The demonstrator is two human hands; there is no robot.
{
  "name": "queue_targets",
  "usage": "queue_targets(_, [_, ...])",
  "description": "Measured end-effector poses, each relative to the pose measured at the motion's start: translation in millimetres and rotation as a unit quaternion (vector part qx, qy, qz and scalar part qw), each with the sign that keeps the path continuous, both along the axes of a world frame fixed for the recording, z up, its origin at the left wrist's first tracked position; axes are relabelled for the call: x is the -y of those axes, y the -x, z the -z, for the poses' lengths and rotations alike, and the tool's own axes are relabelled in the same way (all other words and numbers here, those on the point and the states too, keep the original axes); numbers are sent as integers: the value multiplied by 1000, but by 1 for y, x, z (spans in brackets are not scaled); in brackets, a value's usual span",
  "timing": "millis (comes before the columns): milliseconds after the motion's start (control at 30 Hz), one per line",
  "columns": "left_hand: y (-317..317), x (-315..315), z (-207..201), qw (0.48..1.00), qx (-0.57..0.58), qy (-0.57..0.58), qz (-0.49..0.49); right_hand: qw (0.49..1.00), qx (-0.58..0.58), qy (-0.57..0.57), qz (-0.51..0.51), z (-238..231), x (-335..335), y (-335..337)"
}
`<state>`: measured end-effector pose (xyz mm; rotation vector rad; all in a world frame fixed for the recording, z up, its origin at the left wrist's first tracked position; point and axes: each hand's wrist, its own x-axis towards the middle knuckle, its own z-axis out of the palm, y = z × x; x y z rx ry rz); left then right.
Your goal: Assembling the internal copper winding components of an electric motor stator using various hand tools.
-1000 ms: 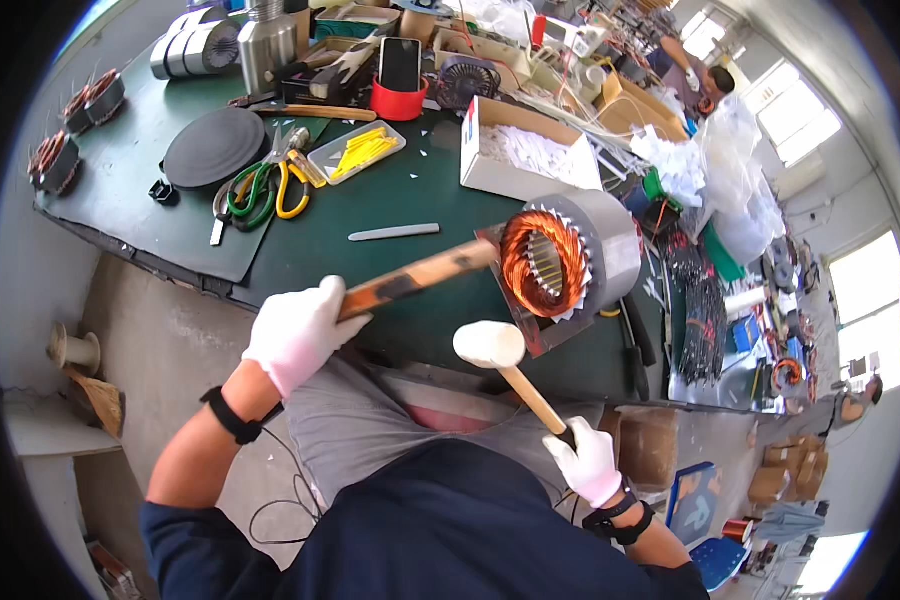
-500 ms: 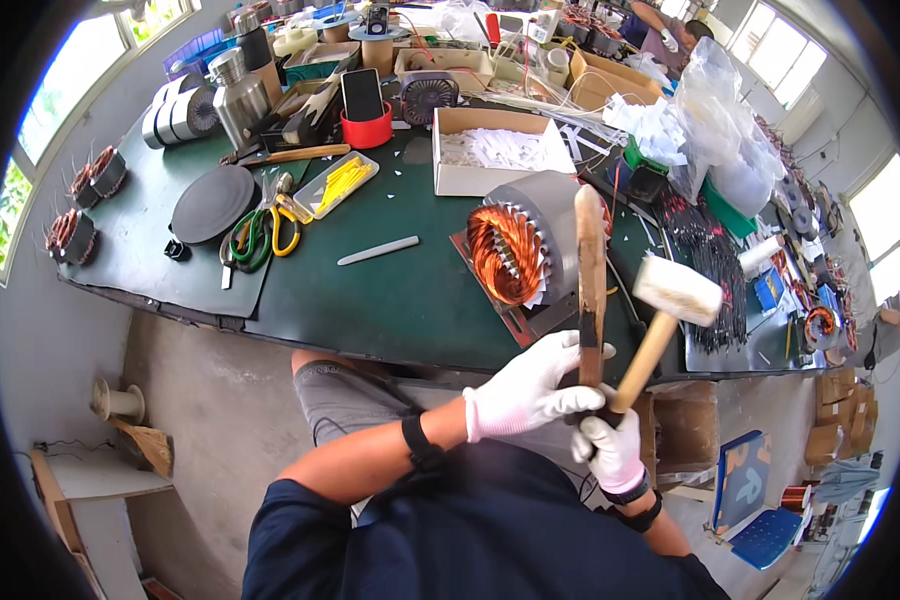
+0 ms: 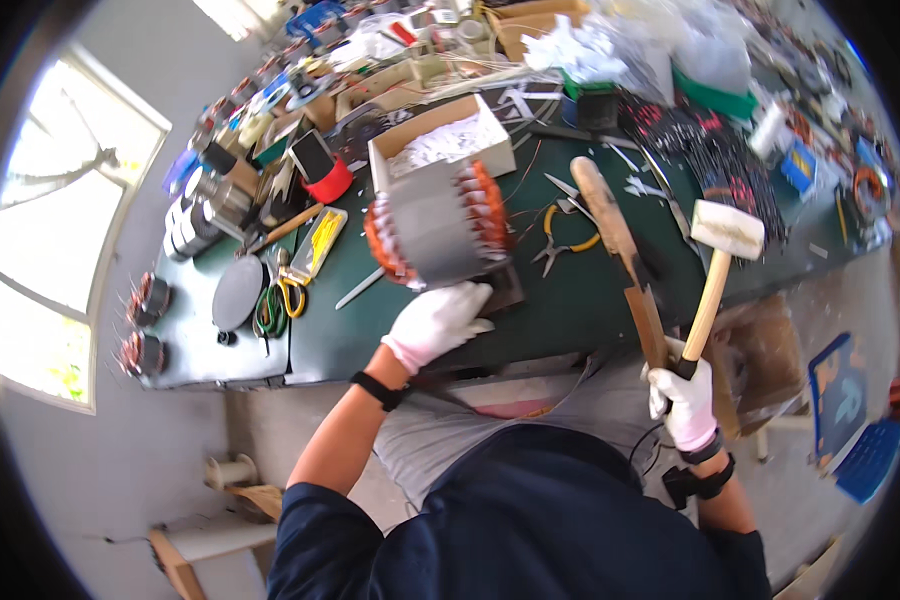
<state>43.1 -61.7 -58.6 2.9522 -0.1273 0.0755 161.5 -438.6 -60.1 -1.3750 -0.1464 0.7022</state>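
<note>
A motor stator (image 3: 432, 225), a grey cylinder with orange copper windings at both ends, lies on its side on the bench, slightly blurred. My left hand (image 3: 438, 325), in a white glove, reaches to its lower front edge; its fingers are stretched out and the thumb stands apart. Closed round two tools is my gloved right hand (image 3: 688, 405), right of the stator near the bench's front edge. It holds a white-headed mallet (image 3: 727, 230) by its wooden handle and a long, flat wooden stick (image 3: 607, 210) with a dark worn part, both pointing up.
Behind the stator stands a white box (image 3: 495, 140) of paper slips. Yellow-handled pliers (image 3: 570, 235) lie to its right. Scissors (image 3: 270, 310), a round grey disc (image 3: 240, 292) and a tray of yellow pieces (image 3: 322, 243) are on the left. Black wires (image 3: 710, 160) are bundled at right.
The stator has turned from its winding end facing me to side-on. My left hand has left the tools and moved left to the stator. My right hand, now carrying both tools, has shifted right.
</note>
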Motion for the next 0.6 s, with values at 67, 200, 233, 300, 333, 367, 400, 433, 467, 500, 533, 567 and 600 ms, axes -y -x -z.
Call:
queue_targets(67, [28,-32,5,989,143,-12,33,999,6,33,5,-1,13,-9])
queue_targets(200, [28,24,-26,986,154,-53,35,995,21,99,-18,4,34,-26])
queue_targets(233, [13,52,-27,971,203,-27,124,994,9,98,-46,3,27,-27])
queue_targets(300, [-31,111,-43,959,185,-105,187,988,9,99,-115,-4,3,-29])
queue_targets(333, [-52,129,-40,959,188,-110,181,983,17,87,-159,-7,-15,-33])
queue_targets(367, [-71,137,-35,967,155,-110,168,977,45,88,-191,-11,-33,-36])
queue_targets(400, [-80,133,-13,983,113,-86,113,968,75,90,-221,-13,-48,-42])
queue_targets(433, [-90,136,-15,991,61,-104,64,952,202,79,-217,-9,-53,-55])
queue_targets(467, [-97,139,-17,992,8,-121,16,919,326,67,-211,-7,-55,-69])
queue_targets(500, [-101,131,-5,988,97,-118,10,909,351,71,-215,-27,-54,-80])
queue_targets(533, [-105,132,-6,990,102,-95,16,903,373,95,-190,-47,-51,-91])
queue_targets(567, [-108,134,-2,989,106,-103,19,883,432,82,-163,-69,-45,-104])
queue_targets(600, [-109,136,3,987,109,-114,20,888,425,105,-140,-94,-40,-110])
